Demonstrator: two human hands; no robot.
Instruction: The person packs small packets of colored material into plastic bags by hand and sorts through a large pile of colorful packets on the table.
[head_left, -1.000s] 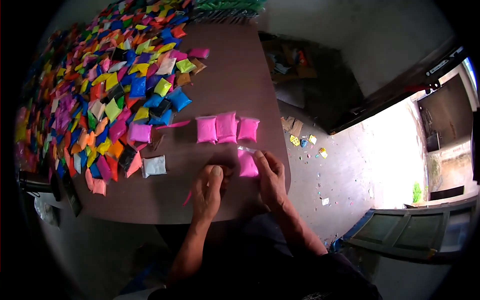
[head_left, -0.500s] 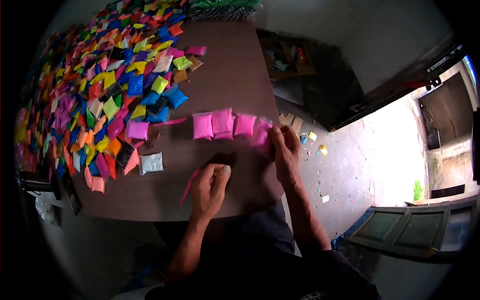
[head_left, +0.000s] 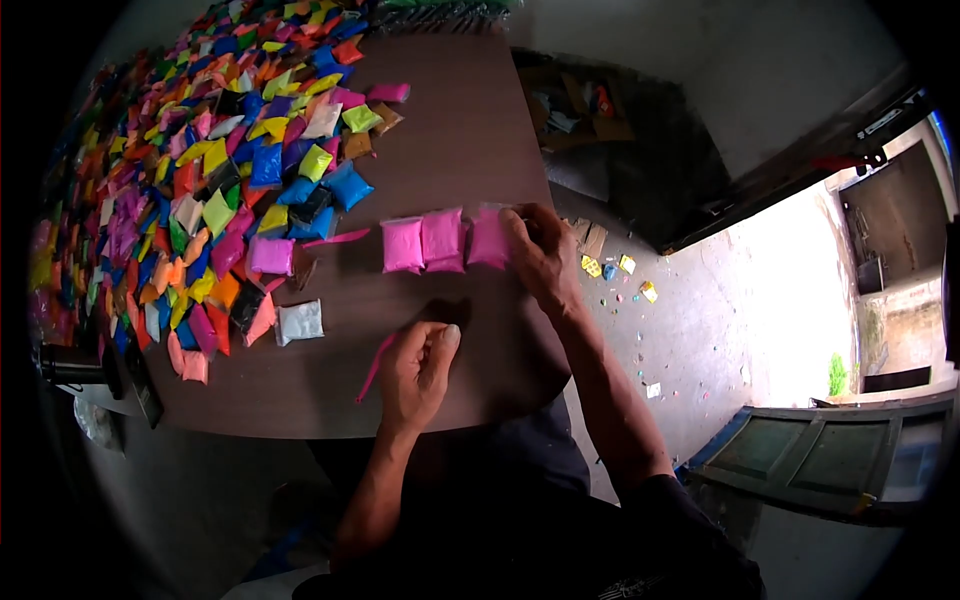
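Small clear packets with bright pink filling form a row on the brown table: one pink packet (head_left: 403, 246) at the left, overlapping packets (head_left: 442, 236) beside it, and another pink packet (head_left: 488, 240) at the right end. My right hand (head_left: 542, 255) pinches the upper right edge of that last packet, and its fingers cover part of it. Closer to the table's front edge, my left hand (head_left: 418, 375) is closed, thumb against curled fingers; what it holds, if anything, is hidden. A thin pink strip (head_left: 374, 370) runs out beside it, and I cannot tell whether the fingers grip it.
A big heap of multicoloured packets (head_left: 220, 200) covers the table's left side. A white packet (head_left: 300, 322) and another pink strip (head_left: 338, 238) lie near its edge. The table (head_left: 450, 120) ends just right of my right hand; scraps (head_left: 610, 270) litter the floor beyond.
My right hand has moved up and left, bringing the pink packet from the row's right end onto or against its neighbour. My left hand has stayed put.
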